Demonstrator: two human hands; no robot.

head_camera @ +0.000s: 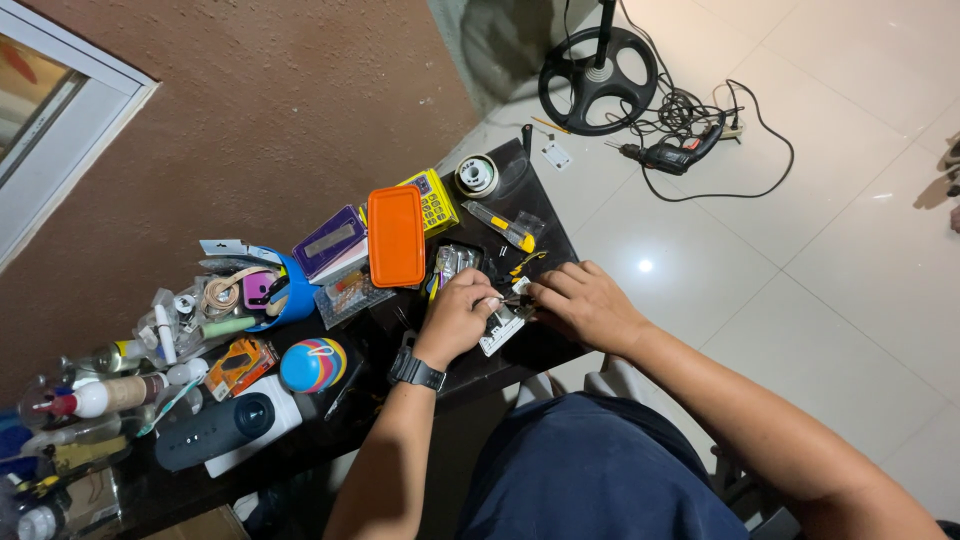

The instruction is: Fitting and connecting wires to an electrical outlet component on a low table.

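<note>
A small white rectangular plate point(503, 330) is pinched by the left hand point(458, 315) and right hand point(583, 300) at the crowded black bench's point(540, 225) near edge. Small parts could be knocked to the floor.

Glossy dark table point(545, 215), smooth orange plastic case point(396, 236), rough brown wall point(290, 110)

A rough reddish-brown wall point(270, 110) rises behind a dark table point(540, 215). A white-framed window point(55, 110) sits at the upper left. The floor point(850, 250) is pale glossy tile, with a bright lamp reflection point(645, 266) near the table. A round black stand base point(597, 80) rests on it beside tangled black cables point(690, 110).
</note>
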